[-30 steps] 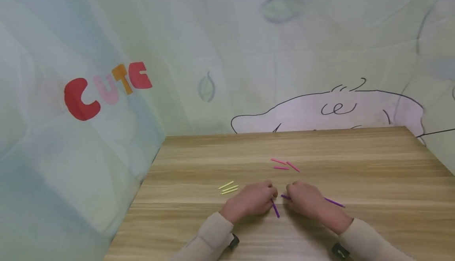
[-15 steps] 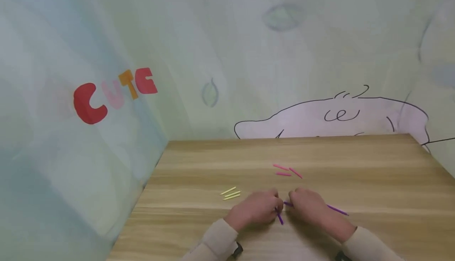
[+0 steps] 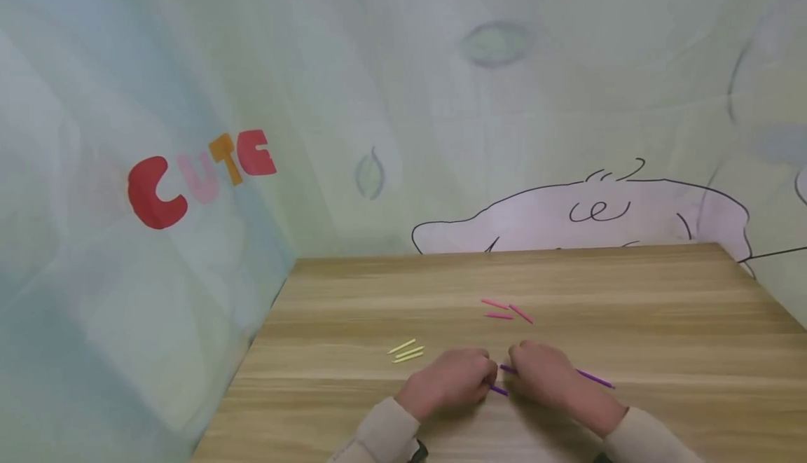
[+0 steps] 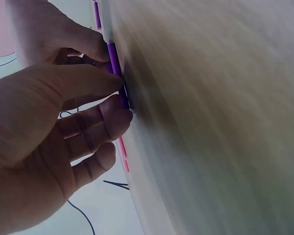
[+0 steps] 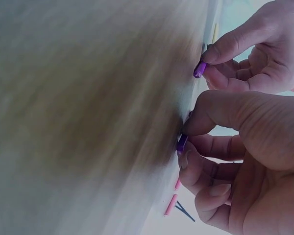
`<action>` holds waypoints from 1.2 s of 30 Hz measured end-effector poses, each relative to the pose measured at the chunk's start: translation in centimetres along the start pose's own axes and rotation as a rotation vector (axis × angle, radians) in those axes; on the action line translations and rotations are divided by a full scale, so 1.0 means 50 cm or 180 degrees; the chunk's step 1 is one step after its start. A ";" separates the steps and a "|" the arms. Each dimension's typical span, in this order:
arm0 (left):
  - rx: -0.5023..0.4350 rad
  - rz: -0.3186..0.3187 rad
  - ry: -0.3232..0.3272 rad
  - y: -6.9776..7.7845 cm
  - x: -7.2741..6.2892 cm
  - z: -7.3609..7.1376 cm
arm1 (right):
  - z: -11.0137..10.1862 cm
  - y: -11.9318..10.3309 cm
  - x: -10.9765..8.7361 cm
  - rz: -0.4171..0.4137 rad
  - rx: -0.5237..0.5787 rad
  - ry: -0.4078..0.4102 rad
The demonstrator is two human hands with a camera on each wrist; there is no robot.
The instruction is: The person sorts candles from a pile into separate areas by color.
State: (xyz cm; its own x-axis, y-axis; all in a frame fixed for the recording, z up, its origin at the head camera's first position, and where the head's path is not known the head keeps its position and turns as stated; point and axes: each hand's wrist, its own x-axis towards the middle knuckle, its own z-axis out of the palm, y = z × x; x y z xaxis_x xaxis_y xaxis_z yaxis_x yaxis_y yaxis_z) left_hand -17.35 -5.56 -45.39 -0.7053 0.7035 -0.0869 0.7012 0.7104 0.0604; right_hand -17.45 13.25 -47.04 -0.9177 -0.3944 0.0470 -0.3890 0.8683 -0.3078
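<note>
In the head view, my left hand (image 3: 450,379) and right hand (image 3: 545,368) are close together over the wooden table, fingertips low. My left thumb and fingers pinch a thin purple stick (image 4: 116,61); its free end (image 3: 499,390) points right and slightly toward me. Between thumb and fingers, my right hand grips a second purple stick (image 5: 182,142), whose tip (image 3: 507,369) shows at the hand's left side. A third purple stick (image 3: 595,379) lies right of the right hand. The fingers hide much of the two held sticks.
Three pink sticks (image 3: 499,316) lie beyond the hands on the wooden table (image 3: 353,288). Several pale yellow sticks (image 3: 408,357) lie left of the left hand. A printed cloth (image 3: 353,99) with a drawn animal and letters stands behind and at the left.
The purple stick in my left hand has swung from pointing toward me to pointing rightward. My right hand keeps its grip, nearly still. The head view has shifted slightly.
</note>
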 end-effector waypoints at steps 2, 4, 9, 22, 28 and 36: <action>0.0012 -0.0003 0.0013 0.000 0.001 0.001 | 0.001 0.001 0.000 -0.0015 -0.0018 0.0017; 0.0022 -0.0011 0.0021 0.000 0.001 0.001 | 0.002 0.001 -0.001 -0.0034 -0.0029 0.0030; 0.0007 -0.0028 0.0013 0.002 0.002 0.000 | 0.003 0.004 -0.002 -0.0052 -0.0050 0.0057; 0.0061 -0.0005 0.0032 0.002 0.005 0.002 | 0.006 -0.006 -0.009 0.0002 -0.0173 0.0154; 0.0005 -0.0045 0.0011 0.004 0.004 0.002 | 0.010 -0.008 -0.013 -0.0013 -0.0218 0.0191; -0.0007 -0.0062 0.0022 0.004 0.003 0.000 | 0.007 -0.012 -0.014 -0.0033 -0.0265 0.0232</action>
State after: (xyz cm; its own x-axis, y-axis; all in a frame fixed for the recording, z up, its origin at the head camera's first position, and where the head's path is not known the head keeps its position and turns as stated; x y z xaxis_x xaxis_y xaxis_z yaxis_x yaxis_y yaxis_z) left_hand -17.30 -5.31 -45.40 -0.7196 0.6896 -0.0811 0.6870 0.7241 0.0610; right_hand -16.55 12.88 -47.24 -0.9159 -0.3831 0.1198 -0.4009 0.8875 -0.2272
